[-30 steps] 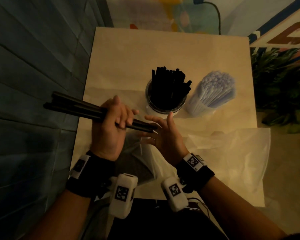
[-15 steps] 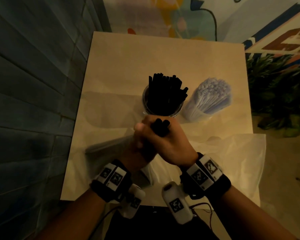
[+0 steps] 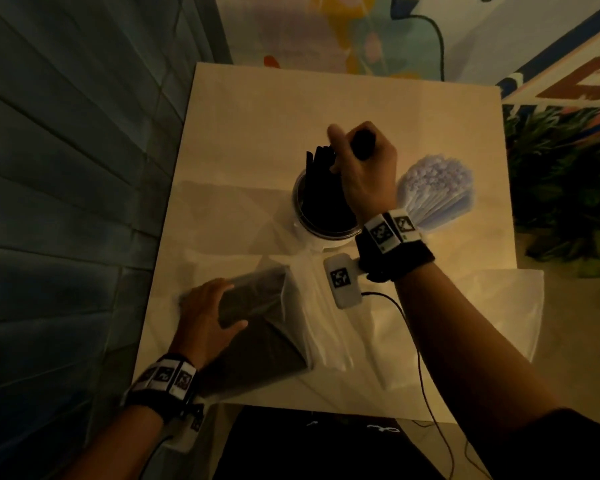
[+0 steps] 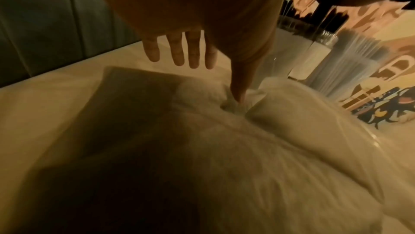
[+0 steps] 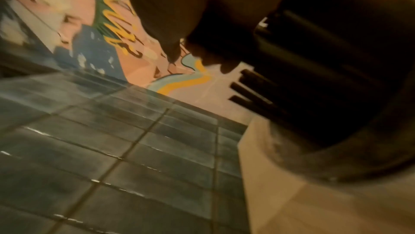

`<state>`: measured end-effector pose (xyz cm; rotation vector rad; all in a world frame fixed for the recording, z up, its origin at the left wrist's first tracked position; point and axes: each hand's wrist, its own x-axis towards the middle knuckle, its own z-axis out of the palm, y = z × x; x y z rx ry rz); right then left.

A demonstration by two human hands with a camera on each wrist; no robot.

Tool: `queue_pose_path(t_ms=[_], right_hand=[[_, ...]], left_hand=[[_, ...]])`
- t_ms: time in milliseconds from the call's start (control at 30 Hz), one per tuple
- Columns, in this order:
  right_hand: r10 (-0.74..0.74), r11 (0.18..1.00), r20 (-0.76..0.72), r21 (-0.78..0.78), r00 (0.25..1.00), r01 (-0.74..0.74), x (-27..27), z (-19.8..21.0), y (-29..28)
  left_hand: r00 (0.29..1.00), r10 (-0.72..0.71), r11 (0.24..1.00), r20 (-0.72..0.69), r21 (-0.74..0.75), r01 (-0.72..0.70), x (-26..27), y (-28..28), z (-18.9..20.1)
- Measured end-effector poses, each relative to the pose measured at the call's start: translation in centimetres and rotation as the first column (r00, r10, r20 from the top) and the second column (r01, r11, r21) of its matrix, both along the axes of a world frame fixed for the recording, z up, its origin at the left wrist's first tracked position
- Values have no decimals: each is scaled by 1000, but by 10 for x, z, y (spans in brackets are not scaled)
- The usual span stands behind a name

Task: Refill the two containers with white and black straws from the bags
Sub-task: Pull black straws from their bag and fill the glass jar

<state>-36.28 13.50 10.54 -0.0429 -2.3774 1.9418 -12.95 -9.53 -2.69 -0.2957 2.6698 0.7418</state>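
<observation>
So we're mid-refill on the black ones: our right hand (image 3: 362, 168) has its grip clamped round a bunch of black plastic straws (image 3: 362, 144), right over the clear round container (image 3: 321, 230) that's already pretty full. Left hand (image 3: 207, 311) lies flat, fingers relaxed, on the clear plastic bag of black straws (image 3: 257, 327) on the pale counter (image 3: 257, 105). Next, probably lower the bunch in straight.

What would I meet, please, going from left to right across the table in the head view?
Left hand → bag of black straws → container of black straws → right hand → container of white straws.
</observation>
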Motion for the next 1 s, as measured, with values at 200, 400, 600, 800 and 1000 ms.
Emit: queue_pose_path(t_ms=[200,400,600,800,1000], right_hand=[[-130,983,-323,82,938,164,14,27,30],[301,906,-65,331,952,-264,89,-12,55],[250,748,656,336,712,-572,162,-125,60],[613,471,466,433,638,-768,164,-142,41],[795,185,388,577,467,-795,153,-136,22]], left_hand=[[995,5,998,102,-61,1,2,-2,-18],[994,8,992,109,-125,6,-5,-6,-28],[963,6,983,269,-178,44,2,-11,-23],[956,21,991,292,-132,18,10,-8,-27],[967,6,997,255,-77,14,8,-13,-32]])
